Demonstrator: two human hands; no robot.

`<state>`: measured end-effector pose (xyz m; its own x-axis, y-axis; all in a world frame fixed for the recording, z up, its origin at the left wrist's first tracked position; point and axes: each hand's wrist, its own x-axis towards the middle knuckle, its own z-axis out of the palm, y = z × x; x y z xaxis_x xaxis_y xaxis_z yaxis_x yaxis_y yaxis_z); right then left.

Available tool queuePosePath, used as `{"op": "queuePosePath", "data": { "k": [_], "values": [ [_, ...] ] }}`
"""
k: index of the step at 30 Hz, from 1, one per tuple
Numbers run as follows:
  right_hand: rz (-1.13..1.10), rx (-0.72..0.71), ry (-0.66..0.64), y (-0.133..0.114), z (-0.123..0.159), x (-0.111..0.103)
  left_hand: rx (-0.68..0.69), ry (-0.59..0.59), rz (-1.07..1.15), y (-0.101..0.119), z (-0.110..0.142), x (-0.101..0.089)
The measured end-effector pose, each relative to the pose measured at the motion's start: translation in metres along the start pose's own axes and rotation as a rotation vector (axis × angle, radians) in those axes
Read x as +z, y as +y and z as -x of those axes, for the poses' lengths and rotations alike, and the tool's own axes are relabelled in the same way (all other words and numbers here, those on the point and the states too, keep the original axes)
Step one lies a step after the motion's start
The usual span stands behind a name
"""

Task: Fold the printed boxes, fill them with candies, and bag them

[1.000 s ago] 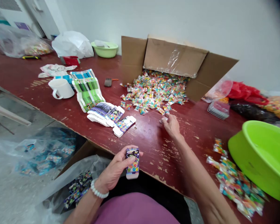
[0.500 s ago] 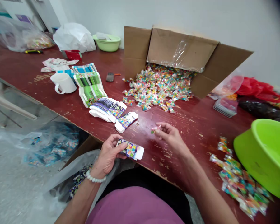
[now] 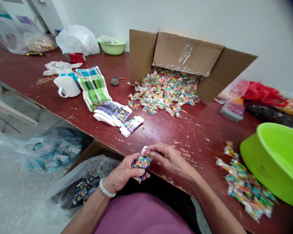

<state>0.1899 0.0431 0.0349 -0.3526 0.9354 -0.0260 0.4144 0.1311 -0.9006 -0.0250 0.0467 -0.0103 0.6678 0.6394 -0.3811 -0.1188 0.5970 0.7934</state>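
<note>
My left hand (image 3: 125,172) holds a small purple printed candy box (image 3: 142,163), tilted, with the thumb across its front. At the box's upper end, a white flap stands up. My right hand (image 3: 167,157) is closed there, thumb and fingers pinching a small wrapped candy (image 3: 150,155) that is mostly hidden at the opening. Just beyond my hands lies a flattened purple box (image 3: 132,126), beside a fanned stack of the same flat boxes (image 3: 112,113). Farther back, a heap of wrapped candies (image 3: 164,91) spills from an open cardboard carton (image 3: 188,53).
Green flat cartons (image 3: 94,91) and a white mug (image 3: 67,86) stand at the left. A green basin (image 3: 261,162) is at the right beside loose wrapped packets (image 3: 246,187). Below the table edge, a plastic bag (image 3: 85,188) holds purple boxes. A bag of blue packets (image 3: 56,152) lies on the floor.
My right hand has moved left and down with the candy to the box's open end. My left hand has shifted right and turned the box more upright.
</note>
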Motion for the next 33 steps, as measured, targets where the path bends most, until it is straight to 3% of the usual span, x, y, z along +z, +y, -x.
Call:
{"op": "queuePosePath", "data": {
  "k": [5,11,17,23,26,29,33],
  "values": [
    [0.165,-0.074,-0.122,0.003,-0.004,-0.012,0.062,-0.016,-0.217,0.005,-0.002,0.002],
    [0.254,-0.043,-0.126,-0.002,-0.009,-0.012,0.086,0.074,-0.353,0.005,-0.002,0.007],
    [0.364,-0.117,-0.280,-0.007,-0.011,-0.016,0.125,0.098,-0.507,-0.003,-0.003,0.006],
    [0.309,0.012,-0.197,-0.012,-0.010,-0.008,0.221,0.157,-0.708,0.003,-0.003,0.003],
    [0.021,0.064,-0.150,-0.006,-0.013,-0.001,0.178,0.102,-0.590,0.005,-0.003,0.005],
    [-0.260,0.148,-0.059,0.004,-0.018,0.007,0.131,0.069,-0.277,0.002,-0.004,0.008],
    [-0.211,0.159,0.064,0.009,-0.021,0.019,0.120,0.169,-0.038,-0.004,-0.008,0.010]
  ]
}}
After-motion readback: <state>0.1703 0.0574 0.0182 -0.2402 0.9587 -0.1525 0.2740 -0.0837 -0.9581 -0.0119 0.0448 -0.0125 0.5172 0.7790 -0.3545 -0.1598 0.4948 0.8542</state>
